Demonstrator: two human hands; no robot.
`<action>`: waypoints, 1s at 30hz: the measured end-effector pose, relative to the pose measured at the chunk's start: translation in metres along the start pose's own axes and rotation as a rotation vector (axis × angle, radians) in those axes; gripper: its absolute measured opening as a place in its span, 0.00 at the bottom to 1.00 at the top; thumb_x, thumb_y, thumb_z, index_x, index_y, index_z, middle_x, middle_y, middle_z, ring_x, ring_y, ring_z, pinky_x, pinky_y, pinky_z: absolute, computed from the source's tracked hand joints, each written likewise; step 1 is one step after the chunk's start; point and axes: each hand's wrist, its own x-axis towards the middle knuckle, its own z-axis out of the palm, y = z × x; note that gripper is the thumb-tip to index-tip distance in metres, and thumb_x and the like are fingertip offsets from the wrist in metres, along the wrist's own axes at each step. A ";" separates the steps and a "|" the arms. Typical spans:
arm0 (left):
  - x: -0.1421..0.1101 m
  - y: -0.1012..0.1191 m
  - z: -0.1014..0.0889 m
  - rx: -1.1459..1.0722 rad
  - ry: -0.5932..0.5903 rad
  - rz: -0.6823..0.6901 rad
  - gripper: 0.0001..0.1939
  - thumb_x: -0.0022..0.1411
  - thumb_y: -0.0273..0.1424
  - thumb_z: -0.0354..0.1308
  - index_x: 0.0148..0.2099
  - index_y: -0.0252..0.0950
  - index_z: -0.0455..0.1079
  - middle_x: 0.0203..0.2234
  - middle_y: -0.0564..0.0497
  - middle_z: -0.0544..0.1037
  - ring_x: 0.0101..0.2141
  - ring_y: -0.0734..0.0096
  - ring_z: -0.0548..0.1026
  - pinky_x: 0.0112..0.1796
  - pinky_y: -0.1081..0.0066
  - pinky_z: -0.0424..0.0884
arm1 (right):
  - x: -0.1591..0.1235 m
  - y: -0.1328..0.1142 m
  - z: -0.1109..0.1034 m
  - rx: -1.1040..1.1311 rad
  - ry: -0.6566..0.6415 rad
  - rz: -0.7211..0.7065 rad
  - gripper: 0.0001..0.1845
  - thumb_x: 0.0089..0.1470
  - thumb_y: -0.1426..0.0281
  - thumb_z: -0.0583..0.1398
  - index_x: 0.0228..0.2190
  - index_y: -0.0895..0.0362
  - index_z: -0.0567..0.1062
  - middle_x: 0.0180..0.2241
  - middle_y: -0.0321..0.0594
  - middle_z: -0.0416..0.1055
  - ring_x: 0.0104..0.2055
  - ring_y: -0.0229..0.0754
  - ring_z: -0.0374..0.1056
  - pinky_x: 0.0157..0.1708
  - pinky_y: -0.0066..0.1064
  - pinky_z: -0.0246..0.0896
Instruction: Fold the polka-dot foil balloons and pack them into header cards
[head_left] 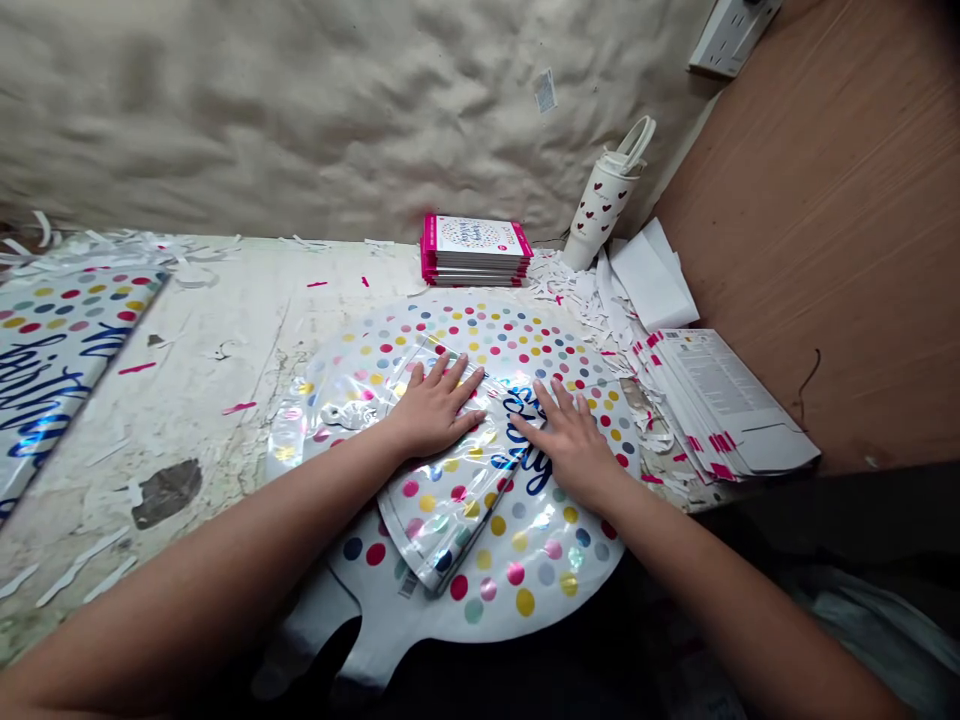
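A round flat foil balloon (525, 600) with coloured dots and blue lettering lies in front of me, its tail hanging over the table's near edge. On top of it rests a folded dotted foil balloon (427, 500), narrowed into a wedge. My left hand (439, 410) lies flat on the folded balloon with fingers spread. Just to the right, my right hand (574, 445) presses down with spread fingers on the foil beside the blue lettering. Neither hand grips anything. Part of the lettering is hidden under my right hand.
Behind the balloons stands a stack of pink-edged printed packets (476, 250). A white heart-patterned tumbler (600, 205) stands at the back right, near paper shreds. Printed cards (720, 400) pile up at the right by a wooden panel (840, 200). Another dotted foil piece (60, 370) lies at the left.
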 end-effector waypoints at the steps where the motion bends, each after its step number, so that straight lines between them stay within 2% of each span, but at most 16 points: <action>1: 0.000 0.000 0.000 -0.001 0.003 -0.004 0.34 0.63 0.52 0.34 0.66 0.41 0.42 0.64 0.41 0.43 0.62 0.45 0.39 0.54 0.42 0.43 | -0.007 -0.008 -0.007 0.073 -0.072 -0.055 0.32 0.48 0.82 0.56 0.52 0.44 0.66 0.62 0.44 0.47 0.63 0.59 0.40 0.54 0.59 0.43; 3: 0.000 0.001 -0.002 -0.003 -0.002 -0.017 0.34 0.63 0.51 0.35 0.66 0.40 0.42 0.64 0.40 0.43 0.62 0.42 0.39 0.53 0.40 0.43 | -0.022 -0.023 -0.020 0.264 -0.195 -0.262 0.32 0.46 0.78 0.59 0.51 0.40 0.66 0.63 0.39 0.43 0.64 0.58 0.37 0.55 0.58 0.43; 4: 0.000 0.003 -0.004 -0.003 -0.005 -0.030 0.34 0.63 0.50 0.36 0.66 0.39 0.42 0.64 0.39 0.43 0.61 0.41 0.39 0.53 0.39 0.43 | -0.030 -0.029 -0.025 0.355 -0.219 -0.349 0.31 0.47 0.76 0.60 0.51 0.40 0.65 0.63 0.38 0.44 0.64 0.57 0.38 0.55 0.55 0.45; 5: 0.000 0.005 -0.006 0.001 -0.004 -0.030 0.34 0.64 0.49 0.36 0.66 0.38 0.43 0.64 0.39 0.43 0.61 0.40 0.40 0.52 0.39 0.43 | -0.037 -0.033 -0.029 0.429 -0.207 -0.367 0.29 0.48 0.74 0.59 0.51 0.42 0.65 0.62 0.39 0.46 0.63 0.54 0.41 0.56 0.52 0.48; 6: 0.001 0.008 -0.009 0.005 0.001 0.000 0.33 0.64 0.48 0.37 0.66 0.38 0.43 0.64 0.39 0.43 0.61 0.40 0.39 0.52 0.38 0.42 | -0.043 -0.034 -0.031 0.481 -0.161 -0.299 0.27 0.50 0.73 0.58 0.52 0.45 0.65 0.60 0.42 0.51 0.62 0.52 0.46 0.55 0.48 0.51; 8: 0.004 0.015 -0.015 0.009 0.005 0.171 0.29 0.65 0.44 0.38 0.65 0.40 0.44 0.64 0.44 0.43 0.62 0.46 0.38 0.54 0.41 0.38 | -0.049 -0.031 -0.030 0.510 -0.038 0.043 0.22 0.52 0.72 0.56 0.50 0.52 0.65 0.52 0.47 0.63 0.55 0.49 0.58 0.51 0.44 0.58; 10: 0.007 0.025 -0.017 -0.005 -0.025 0.363 0.27 0.66 0.43 0.38 0.65 0.45 0.46 0.64 0.49 0.44 0.62 0.51 0.38 0.56 0.45 0.37 | -0.048 -0.025 -0.025 0.484 0.012 0.350 0.21 0.50 0.69 0.58 0.47 0.56 0.66 0.44 0.48 0.67 0.47 0.49 0.64 0.46 0.44 0.64; 12: 0.009 0.035 -0.014 -0.033 -0.067 0.406 0.26 0.66 0.44 0.38 0.64 0.47 0.47 0.64 0.49 0.45 0.62 0.51 0.40 0.56 0.45 0.39 | -0.042 -0.022 -0.019 0.430 -0.020 0.429 0.24 0.47 0.68 0.61 0.47 0.56 0.66 0.43 0.47 0.67 0.45 0.50 0.65 0.43 0.45 0.65; 15: 0.010 0.043 -0.006 -0.051 -0.068 0.295 0.27 0.65 0.45 0.38 0.65 0.47 0.45 0.64 0.46 0.44 0.62 0.48 0.41 0.54 0.44 0.41 | -0.028 -0.027 -0.013 0.280 0.035 0.315 0.27 0.48 0.67 0.61 0.50 0.60 0.64 0.45 0.51 0.67 0.47 0.54 0.62 0.46 0.47 0.62; 18: 0.009 0.044 -0.001 -0.050 -0.059 0.242 0.27 0.65 0.44 0.38 0.65 0.48 0.45 0.64 0.44 0.43 0.62 0.48 0.42 0.54 0.43 0.43 | -0.018 -0.036 -0.007 0.108 0.174 0.079 0.22 0.53 0.70 0.57 0.51 0.61 0.66 0.46 0.53 0.67 0.49 0.54 0.62 0.47 0.47 0.60; 21: 0.010 0.041 -0.001 -0.053 -0.049 0.239 0.27 0.65 0.44 0.39 0.65 0.47 0.45 0.64 0.43 0.44 0.62 0.47 0.44 0.54 0.43 0.44 | -0.014 -0.040 -0.003 0.024 0.285 -0.223 0.15 0.55 0.77 0.53 0.45 0.61 0.71 0.43 0.50 0.72 0.46 0.51 0.65 0.44 0.44 0.61; 23: 0.011 0.038 -0.002 -0.054 -0.040 0.249 0.28 0.64 0.45 0.40 0.65 0.48 0.44 0.64 0.43 0.44 0.61 0.47 0.44 0.54 0.43 0.44 | -0.012 -0.043 0.000 0.008 0.346 -0.352 0.13 0.56 0.78 0.53 0.40 0.62 0.74 0.38 0.49 0.74 0.42 0.48 0.68 0.41 0.41 0.63; 27: 0.015 0.035 -0.002 -0.047 -0.043 0.257 0.29 0.64 0.46 0.39 0.65 0.46 0.45 0.64 0.43 0.44 0.62 0.48 0.44 0.54 0.44 0.43 | -0.003 -0.049 0.002 0.004 0.394 -0.451 0.09 0.55 0.78 0.54 0.36 0.64 0.74 0.33 0.48 0.75 0.37 0.46 0.70 0.39 0.39 0.66; 30: 0.018 0.031 -0.002 -0.046 -0.058 0.241 0.29 0.65 0.45 0.38 0.65 0.44 0.44 0.64 0.44 0.44 0.62 0.51 0.43 0.55 0.46 0.42 | 0.003 -0.050 -0.001 0.041 0.296 -0.507 0.11 0.57 0.77 0.52 0.38 0.63 0.74 0.36 0.48 0.75 0.39 0.46 0.71 0.42 0.40 0.65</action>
